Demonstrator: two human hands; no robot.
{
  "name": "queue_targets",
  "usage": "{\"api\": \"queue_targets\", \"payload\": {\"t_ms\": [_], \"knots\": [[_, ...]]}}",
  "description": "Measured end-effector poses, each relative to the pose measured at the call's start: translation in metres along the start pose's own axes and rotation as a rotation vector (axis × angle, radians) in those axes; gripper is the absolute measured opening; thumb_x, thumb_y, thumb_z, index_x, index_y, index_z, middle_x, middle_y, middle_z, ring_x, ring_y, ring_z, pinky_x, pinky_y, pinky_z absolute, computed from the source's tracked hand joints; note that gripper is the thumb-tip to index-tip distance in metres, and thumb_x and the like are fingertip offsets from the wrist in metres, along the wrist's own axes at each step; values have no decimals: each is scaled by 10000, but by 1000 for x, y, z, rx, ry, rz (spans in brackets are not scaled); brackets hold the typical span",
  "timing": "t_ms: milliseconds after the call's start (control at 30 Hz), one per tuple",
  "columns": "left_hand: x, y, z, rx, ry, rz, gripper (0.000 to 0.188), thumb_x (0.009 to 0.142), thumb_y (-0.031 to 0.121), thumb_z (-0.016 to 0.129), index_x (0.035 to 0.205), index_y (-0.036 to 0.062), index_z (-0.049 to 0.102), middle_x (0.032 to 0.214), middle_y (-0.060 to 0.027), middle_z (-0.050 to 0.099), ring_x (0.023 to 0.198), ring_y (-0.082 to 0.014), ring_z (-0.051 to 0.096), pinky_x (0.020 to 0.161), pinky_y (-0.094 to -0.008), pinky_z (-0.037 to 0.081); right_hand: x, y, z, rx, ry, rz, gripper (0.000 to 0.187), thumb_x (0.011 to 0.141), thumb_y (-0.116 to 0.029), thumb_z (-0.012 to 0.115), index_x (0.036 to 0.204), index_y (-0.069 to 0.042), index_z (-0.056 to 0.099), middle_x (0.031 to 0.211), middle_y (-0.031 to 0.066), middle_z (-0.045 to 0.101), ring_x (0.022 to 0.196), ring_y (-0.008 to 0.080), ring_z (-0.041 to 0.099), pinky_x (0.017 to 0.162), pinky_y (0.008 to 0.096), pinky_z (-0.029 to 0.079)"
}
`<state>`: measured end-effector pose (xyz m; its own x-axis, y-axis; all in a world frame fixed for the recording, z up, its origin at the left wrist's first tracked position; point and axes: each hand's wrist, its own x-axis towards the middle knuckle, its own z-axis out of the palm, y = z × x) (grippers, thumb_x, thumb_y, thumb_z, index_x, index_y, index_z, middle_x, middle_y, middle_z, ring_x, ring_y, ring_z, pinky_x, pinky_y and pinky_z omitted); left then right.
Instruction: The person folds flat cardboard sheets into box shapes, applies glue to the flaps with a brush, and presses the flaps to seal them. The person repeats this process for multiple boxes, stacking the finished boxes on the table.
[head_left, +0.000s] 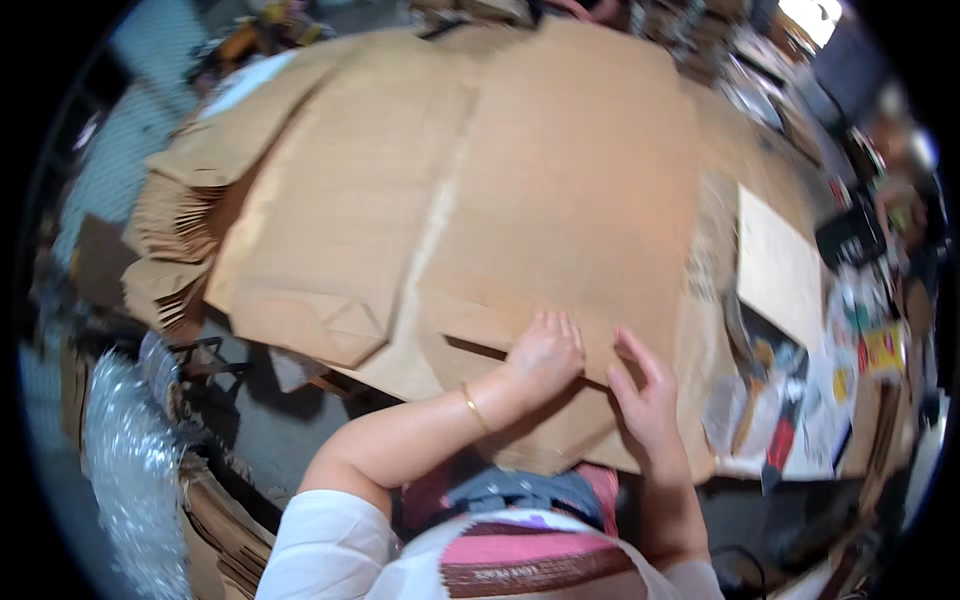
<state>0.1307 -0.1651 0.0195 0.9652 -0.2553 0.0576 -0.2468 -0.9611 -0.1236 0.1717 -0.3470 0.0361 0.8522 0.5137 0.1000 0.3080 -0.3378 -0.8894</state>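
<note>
A large brown kraft paper sack [580,200] lies flat before me, its near end folded into a flap. My left hand [545,357] rests on that folded end, palm down, fingers stretched forward and close together. Just to its right, my right hand [645,390] is at the edge of the flap, thumb and fingers apart. A dark gap shows under the fold left of my left hand. Another brown paper sack [330,200] lies alongside on the left, its near end folded into a pointed shape.
Stacked folded paper sacks [175,220] stand at the left edge. Clear plastic wrap [135,480] bulges at the lower left. On the right are a pale board [777,265], a red-handled tool [780,445], a black box-like object [850,238] and a yellow packet [883,350].
</note>
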Motion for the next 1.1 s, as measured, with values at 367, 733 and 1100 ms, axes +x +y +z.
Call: {"api": "queue_targets", "payload": {"t_ms": [367, 733, 1100], "knots": [[-192, -217, -42, 320, 359, -262, 416, 767, 98, 541, 1168, 0, 598, 1189, -152, 621, 1121, -295, 593, 877, -371, 519, 32, 30, 51, 103, -33, -52, 166, 862, -50, 639, 1008, 21, 676, 1078, 142, 681, 1034, 222, 632, 918, 328, 485], [-299, -238, 44, 48, 145, -425, 449, 768, -3, 571, 1217, 0, 569, 1236, -157, 598, 1190, -324, 538, 949, -391, 487, 26, 33, 56, 72, -2, -99, 153, 861, -27, 642, 1006, 15, 672, 1113, 145, 670, 1044, 219, 629, 923, 316, 485], [-74, -109, -26, -318, 123, -267, 281, 787, -21, 532, 1062, -16, 589, 1071, -198, 612, 1009, -367, 579, 855, -423, 475, 43, 43, -3, -652, 59, -85, 360, 789, -114, 687, 1113, 25, 613, 1055, 194, 600, 1060, 360, 557, 946, 401, 451]]}}
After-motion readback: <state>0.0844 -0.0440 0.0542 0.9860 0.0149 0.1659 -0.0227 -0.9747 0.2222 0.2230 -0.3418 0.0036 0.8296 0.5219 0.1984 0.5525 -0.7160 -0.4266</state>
